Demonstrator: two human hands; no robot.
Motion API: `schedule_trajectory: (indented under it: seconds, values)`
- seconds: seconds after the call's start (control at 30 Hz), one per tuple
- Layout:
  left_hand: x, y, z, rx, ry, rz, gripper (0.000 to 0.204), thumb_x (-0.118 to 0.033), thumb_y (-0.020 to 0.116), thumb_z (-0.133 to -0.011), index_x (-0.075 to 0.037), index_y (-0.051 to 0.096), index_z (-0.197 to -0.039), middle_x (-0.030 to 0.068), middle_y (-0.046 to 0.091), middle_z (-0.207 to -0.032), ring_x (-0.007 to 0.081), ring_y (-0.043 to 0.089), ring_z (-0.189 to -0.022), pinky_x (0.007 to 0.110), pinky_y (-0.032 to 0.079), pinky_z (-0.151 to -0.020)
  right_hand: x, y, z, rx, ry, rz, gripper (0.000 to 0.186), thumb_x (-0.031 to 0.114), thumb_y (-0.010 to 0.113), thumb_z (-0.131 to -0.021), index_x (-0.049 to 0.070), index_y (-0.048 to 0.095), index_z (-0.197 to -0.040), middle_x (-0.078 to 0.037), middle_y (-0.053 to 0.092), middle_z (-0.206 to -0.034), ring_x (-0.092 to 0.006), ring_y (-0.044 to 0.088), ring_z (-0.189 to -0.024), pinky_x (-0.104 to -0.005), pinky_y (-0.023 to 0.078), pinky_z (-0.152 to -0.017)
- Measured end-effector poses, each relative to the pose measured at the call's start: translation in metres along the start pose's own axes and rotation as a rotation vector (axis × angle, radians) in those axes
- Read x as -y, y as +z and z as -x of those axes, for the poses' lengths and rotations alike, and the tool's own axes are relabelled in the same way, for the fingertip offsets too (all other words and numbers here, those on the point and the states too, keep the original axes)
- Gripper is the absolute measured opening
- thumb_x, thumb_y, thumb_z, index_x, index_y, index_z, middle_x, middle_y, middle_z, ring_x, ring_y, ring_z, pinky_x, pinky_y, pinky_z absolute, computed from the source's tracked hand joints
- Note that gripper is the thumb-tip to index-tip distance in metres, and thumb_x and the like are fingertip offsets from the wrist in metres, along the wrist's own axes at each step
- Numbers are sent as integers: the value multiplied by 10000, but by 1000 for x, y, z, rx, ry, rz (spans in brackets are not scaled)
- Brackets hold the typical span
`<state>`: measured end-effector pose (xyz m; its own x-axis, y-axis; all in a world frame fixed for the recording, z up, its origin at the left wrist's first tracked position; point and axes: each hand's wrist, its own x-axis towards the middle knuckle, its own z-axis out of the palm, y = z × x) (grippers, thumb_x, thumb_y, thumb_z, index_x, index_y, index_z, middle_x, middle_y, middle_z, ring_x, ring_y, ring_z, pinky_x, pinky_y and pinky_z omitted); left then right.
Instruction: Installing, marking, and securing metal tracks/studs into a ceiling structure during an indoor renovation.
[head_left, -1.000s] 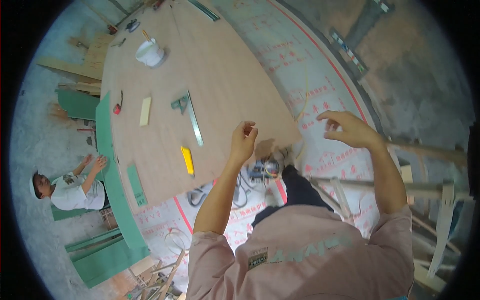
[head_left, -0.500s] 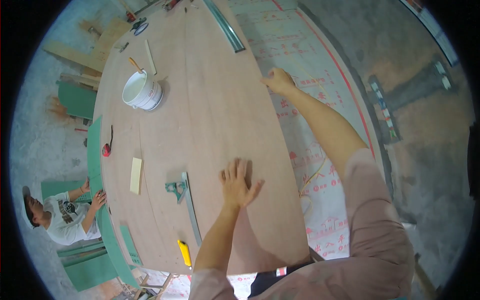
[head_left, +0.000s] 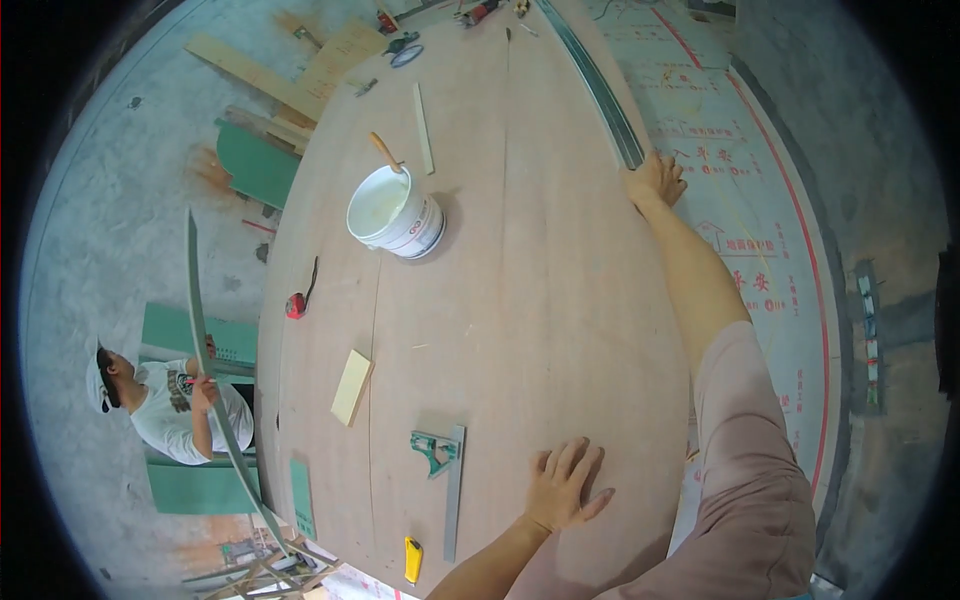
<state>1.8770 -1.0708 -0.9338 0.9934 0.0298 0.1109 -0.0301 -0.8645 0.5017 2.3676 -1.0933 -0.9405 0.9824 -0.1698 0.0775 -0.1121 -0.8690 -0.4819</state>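
My left hand [head_left: 563, 488] lies palm down on the large plywood sheet [head_left: 540, 330], fingers spread and holding nothing. At the sheet's right edge, my right hand [head_left: 657, 182] closes around the near end of a long, shiny dark-green metal strip [head_left: 598, 85]; its fingertips curl over the outer side and are partly hidden. Left of my left hand lies a combination square [head_left: 452, 490] with a green head. A yellow utility knife [head_left: 413, 560] rests near the sheet's front edge.
A white bucket [head_left: 415, 230] holds a wooden-handled brush [head_left: 385, 152]. Also on the sheet are a red tape measure [head_left: 296, 306], a pale wood block [head_left: 351, 387] and a green offcut [head_left: 302, 500]. Across it, a co-worker [head_left: 180, 400] holds a long green panel [head_left: 222, 410] on edge.
My right hand has moved forward along the sheet's edge to the metal strip's end. My left hand stays flat. The co-worker has raised the green panel off the sheet's side. My view has shifted left.
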Motion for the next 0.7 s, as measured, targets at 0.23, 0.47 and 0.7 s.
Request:
schedule_trajectory:
  seconds: [0.23, 0.47, 0.7]
  values:
    - [-4, -3, 7, 51, 0, -58, 678, -495, 646, -773, -112, 515, -1317, 165, 457, -1368, 329, 425, -1258, 525, 271, -1011, -88, -61, 59, 1185, 364, -1644, 330, 437, 548, -875, 107, 554, -886, -75, 613, -864, -189, 587, -836, -338, 477, -760]
    - [-19, -6, 0, 89, -9, -116, 736, -538, 564, -816, -100, 447, -1395, 187, 386, -1458, 360, 317, -1364, 579, 171, -1103, -152, -217, 303, 1403, 577, -1614, 274, 177, 590, -865, 42, 540, -1097, -99, 617, -861, -230, 620, -747, -428, 533, -736]
    - [-44, -22, 63, -158, -287, 217, 755, -460, 646, -832, -72, 387, -1425, 213, 405, -1419, 357, 320, -1360, 535, 167, -1129, -192, -264, 430, 1041, 302, -1288, 174, 64, 589, -862, 15, 494, -999, -70, 567, -652, -177, 571, -480, -327, 496, -448]
